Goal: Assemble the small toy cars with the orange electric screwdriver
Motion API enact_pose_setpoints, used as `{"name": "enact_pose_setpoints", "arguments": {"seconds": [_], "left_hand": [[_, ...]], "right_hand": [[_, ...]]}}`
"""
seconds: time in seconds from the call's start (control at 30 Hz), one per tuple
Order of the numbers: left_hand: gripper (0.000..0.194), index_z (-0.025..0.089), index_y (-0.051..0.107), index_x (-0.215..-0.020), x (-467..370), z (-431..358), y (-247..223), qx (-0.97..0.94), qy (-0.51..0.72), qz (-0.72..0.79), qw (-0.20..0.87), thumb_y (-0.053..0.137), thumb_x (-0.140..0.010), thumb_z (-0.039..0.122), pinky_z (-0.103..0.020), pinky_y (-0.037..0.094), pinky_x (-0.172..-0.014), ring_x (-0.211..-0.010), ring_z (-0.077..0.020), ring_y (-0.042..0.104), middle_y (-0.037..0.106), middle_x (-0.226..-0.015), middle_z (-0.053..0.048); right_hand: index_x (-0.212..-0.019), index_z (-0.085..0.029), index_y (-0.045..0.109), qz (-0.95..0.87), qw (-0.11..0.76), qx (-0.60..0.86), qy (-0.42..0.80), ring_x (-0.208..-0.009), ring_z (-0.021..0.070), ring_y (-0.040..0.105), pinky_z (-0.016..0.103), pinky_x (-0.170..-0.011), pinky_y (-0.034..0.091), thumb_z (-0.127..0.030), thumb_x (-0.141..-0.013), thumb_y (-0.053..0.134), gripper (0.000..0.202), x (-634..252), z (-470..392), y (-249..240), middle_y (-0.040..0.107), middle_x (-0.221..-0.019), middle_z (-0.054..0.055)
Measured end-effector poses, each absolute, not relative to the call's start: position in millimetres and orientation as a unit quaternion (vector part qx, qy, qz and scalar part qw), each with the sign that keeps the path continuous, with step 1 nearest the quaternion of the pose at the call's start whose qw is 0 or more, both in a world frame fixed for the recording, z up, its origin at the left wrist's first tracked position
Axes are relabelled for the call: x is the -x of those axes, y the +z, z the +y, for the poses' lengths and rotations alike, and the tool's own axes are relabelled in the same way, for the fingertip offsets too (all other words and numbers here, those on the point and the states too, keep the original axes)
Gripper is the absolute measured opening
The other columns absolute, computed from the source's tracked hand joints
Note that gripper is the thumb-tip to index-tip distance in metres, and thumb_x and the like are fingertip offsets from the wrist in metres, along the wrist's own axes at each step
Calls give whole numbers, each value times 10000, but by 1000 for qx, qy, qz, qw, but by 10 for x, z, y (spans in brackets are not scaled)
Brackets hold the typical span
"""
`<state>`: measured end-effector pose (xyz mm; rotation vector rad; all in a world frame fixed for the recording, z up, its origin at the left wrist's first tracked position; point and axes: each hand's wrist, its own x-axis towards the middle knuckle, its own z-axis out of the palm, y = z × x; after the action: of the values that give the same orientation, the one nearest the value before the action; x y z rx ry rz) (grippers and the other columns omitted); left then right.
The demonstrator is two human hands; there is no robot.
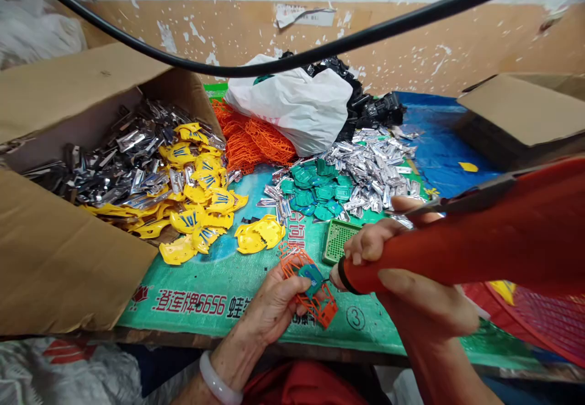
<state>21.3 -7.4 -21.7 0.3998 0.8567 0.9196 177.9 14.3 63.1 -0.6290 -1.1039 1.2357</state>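
My left hand [278, 298] is closed on an orange plastic frame [326, 313], its thumb pressing a small teal plate [311, 278] against it. My right hand [411, 271] wraps round a red power screwdriver [434, 240], whose tip points left and meets the teal plate's right side. Just behind the tip stands a small green basket [339, 239]. Further back lie a heap of teal plates [320, 189] and a pile of shiny silver pieces [375, 164]. Two yellow shells [260, 234] rest left of the basket.
A cardboard box [68, 259] at the left spills yellow shells [208, 179] and dark shiny parts. Orange frames [256, 143], a white bag [297, 106] and black parts [375, 109] stand behind. A black cable [274, 67] crosses above. A red basket [539, 326] sits right.
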Motion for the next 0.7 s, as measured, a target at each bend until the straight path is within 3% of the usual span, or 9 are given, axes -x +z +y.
{"name": "enact_pose_setpoints", "arguments": {"seconds": [0.17,0.4,0.7], "left_hand": [[254,177,636,-861,-200,-77,-181,-169,419,413,791,736,-627,187,-183,411,-500,-548,-95,596,631,-691,24],[255,164,634,-817,-194,-60,-167,-156,410,411,799,747,-590,188,-188,391,-495,-534,-100,589,625,-658,19],[233,153,632,-806,-183,-47,-194,-128,409,423,798,711,-586,142,-156,250,-384,-511,-103,602,617,-637,25]], "right_hand": [[-1166,-334,547,-493,635,271,530,-659,141,570,320,-646,499,-270,-730,748,484,-1789,127,599,605,-744,-34],[-1127,-327,575,-496,635,293,514,-673,162,569,355,-686,499,-308,-702,765,465,-1781,102,583,601,-734,-25],[-1128,-348,571,-514,629,295,503,-641,171,572,378,-669,493,-342,-711,742,451,-1750,91,558,593,-704,-30]]}}
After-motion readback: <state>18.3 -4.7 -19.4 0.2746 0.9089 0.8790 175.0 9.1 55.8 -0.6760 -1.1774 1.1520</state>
